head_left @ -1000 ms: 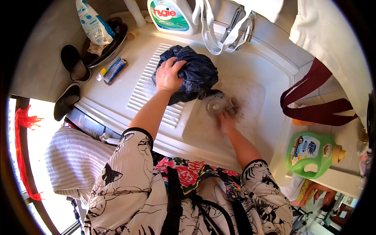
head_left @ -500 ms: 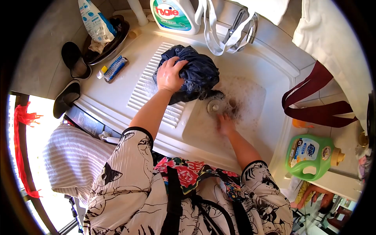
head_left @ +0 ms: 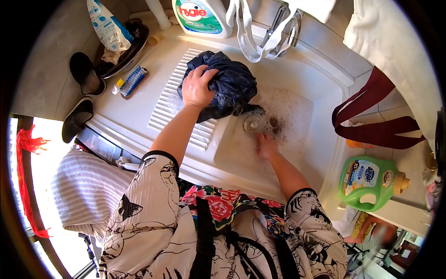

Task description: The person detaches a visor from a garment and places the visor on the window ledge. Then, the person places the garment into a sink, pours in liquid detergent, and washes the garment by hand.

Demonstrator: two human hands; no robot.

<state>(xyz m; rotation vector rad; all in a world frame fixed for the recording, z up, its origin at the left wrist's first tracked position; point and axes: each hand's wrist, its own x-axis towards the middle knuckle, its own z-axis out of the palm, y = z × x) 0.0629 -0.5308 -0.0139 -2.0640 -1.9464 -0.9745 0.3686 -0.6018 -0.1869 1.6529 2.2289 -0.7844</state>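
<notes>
A bunched, wet, dark blue garment [head_left: 232, 81] with suds on it lies over the ribbed washboard [head_left: 162, 111] and the sink's left edge. My left hand [head_left: 197, 88] grips its left side, fingers curled over the folds. Down in the white sink [head_left: 320, 135], my right hand [head_left: 267, 145] rests low in the shallow foamy water, its fingers stretched out and holding nothing. Just beyond those fingertips are a round metal drain plug [head_left: 251, 124] and a dark drain hole [head_left: 274, 123].
A blue-bristled brush [head_left: 134, 83] lies left of the washboard. Behind stands a white detergent bottle [head_left: 202, 18]; white straps [head_left: 251, 46] hang before the tap [head_left: 293, 30]. On the right are a green detergent bottle [head_left: 367, 181] and a hanging maroon strap [head_left: 376, 130]. Dark shoes [head_left: 78, 118] lean at left.
The view has shifted slightly. Murky suds near the drain have thinned, so its hole shows more clearly. Both hands stay in nearly the same places.
</notes>
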